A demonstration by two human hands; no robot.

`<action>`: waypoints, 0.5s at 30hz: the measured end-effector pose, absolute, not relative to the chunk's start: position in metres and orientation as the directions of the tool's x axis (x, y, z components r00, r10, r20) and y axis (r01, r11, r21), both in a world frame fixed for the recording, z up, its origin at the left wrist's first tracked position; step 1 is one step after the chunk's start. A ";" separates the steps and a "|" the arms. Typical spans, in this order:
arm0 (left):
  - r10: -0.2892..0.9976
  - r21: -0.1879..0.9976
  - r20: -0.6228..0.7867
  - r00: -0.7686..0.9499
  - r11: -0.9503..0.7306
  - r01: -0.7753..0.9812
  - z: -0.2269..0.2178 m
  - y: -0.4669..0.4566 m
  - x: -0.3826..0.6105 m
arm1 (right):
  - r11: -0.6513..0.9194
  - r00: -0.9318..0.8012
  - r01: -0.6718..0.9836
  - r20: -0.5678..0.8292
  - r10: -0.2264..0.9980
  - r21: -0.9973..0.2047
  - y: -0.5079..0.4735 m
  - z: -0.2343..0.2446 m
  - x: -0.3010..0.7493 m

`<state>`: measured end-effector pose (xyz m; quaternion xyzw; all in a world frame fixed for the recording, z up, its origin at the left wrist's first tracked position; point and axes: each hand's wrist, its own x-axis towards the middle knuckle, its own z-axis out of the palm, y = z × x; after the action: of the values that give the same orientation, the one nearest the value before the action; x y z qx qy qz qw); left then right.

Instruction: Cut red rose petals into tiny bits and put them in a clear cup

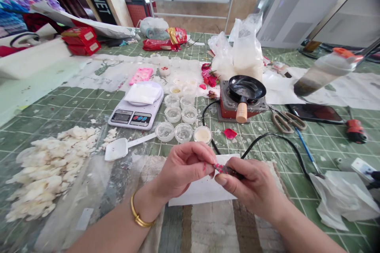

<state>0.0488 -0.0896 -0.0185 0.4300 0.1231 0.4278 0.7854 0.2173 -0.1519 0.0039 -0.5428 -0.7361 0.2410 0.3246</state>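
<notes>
My right hand [249,187] grips a slim dark stick [227,170] flecked with red and pink. My left hand [184,168] pinches the stick's far end between its fingertips, and a gold bangle [139,211] circles that wrist. Its fingertips carry red smears. Both hands hover over a white paper sheet [202,191] lying on a striped cloth [213,225]. What the fingers cover of the stick is hidden.
Left of the hands lies a heap of white flakes [49,174] with a white scoop [118,148]. Ahead are small plastic cups [173,114], a digital scale [136,110], and a black pan on a hotplate [242,97]. A cable [282,146], scissors [287,122], and a phone [314,113] lie to the right.
</notes>
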 end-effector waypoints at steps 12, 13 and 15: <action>0.801 0.790 0.151 0.580 0.255 -0.558 -0.017 -0.089 0.050 | 0.241 -0.188 0.632 0.155 0.970 -0.737 -0.151 0.004 0.217; 0.800 0.789 0.150 0.580 0.257 -0.558 -0.017 -0.089 0.050 | 0.242 -0.188 0.633 0.157 0.970 -0.735 -0.151 0.004 0.217; 0.798 0.785 0.150 0.583 0.262 -0.561 -0.017 -0.089 0.050 | 0.245 -0.189 0.634 0.160 0.969 -0.733 -0.151 0.004 0.217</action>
<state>0.0501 -0.0886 -0.0170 0.4242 0.1397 0.4346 0.7821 0.2172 -0.1507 0.0042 -0.5539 -0.7235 0.2661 0.3144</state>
